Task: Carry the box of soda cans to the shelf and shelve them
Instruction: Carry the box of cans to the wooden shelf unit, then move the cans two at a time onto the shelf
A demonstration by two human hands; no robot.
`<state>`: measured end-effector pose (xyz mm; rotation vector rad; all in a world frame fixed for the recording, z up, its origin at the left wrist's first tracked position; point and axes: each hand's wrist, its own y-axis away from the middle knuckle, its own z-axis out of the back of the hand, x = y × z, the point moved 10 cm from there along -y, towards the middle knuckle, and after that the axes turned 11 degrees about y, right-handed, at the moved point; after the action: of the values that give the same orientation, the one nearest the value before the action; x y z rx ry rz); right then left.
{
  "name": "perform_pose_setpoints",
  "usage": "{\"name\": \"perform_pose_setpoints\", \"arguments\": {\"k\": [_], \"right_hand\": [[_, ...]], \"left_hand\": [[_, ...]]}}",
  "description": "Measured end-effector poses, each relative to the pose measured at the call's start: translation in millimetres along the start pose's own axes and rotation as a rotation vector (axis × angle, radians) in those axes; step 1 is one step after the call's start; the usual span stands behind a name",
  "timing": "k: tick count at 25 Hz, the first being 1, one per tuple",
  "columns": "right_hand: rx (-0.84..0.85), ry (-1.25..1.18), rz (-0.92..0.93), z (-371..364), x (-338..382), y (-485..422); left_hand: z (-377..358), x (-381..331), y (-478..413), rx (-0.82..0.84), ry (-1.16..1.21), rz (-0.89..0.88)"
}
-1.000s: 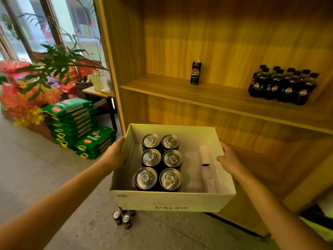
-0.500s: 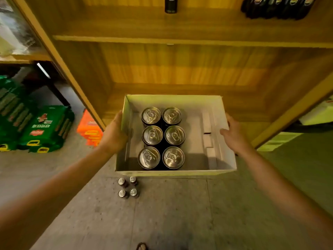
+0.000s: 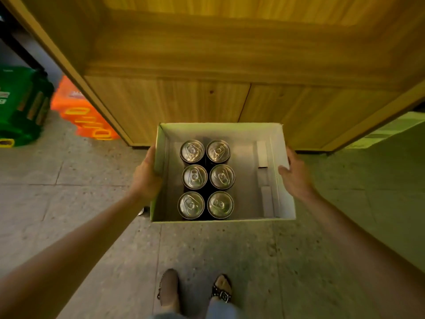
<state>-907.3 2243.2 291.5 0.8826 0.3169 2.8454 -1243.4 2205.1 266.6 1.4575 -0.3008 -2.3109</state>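
I look straight down into a white cardboard box (image 3: 283,201) low over the floor, in front of the wooden shelf unit (image 3: 207,107). Several soda cans (image 3: 207,179) with silver tops stand upright in two rows in its left half. My left hand (image 3: 147,178) grips the box's left wall. My right hand (image 3: 294,178) is on the right wall, thumb over the rim. The box's underside is hidden, so I cannot tell whether it touches the floor.
Green packs (image 3: 20,107) and an orange pack (image 3: 85,118) lie on the floor at the left of the shelf. A pale box (image 3: 388,130) sits at the right. A small can (image 3: 140,211) peeks out beside the box's left corner. My feet (image 3: 195,291) stand below.
The box has gone down from chest height to near the floor, and my view has tipped downward. The upper shelf with the can and bottles has left the view. Both hands stay on the box.
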Motion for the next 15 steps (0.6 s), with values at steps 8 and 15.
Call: {"name": "perform_pose_setpoints", "arguments": {"k": [8,15], "right_hand": [[0.018,-0.01,-0.085,-235.8,-155.0,-46.1],[0.02,0.038,-0.109,-360.7,-241.0,-88.6]], "left_hand": [[-107.3,218.4,-87.2,0.041,-0.055,-0.019],[-181.9,350.5,-156.1,0.057,-0.105,-0.019]]}}
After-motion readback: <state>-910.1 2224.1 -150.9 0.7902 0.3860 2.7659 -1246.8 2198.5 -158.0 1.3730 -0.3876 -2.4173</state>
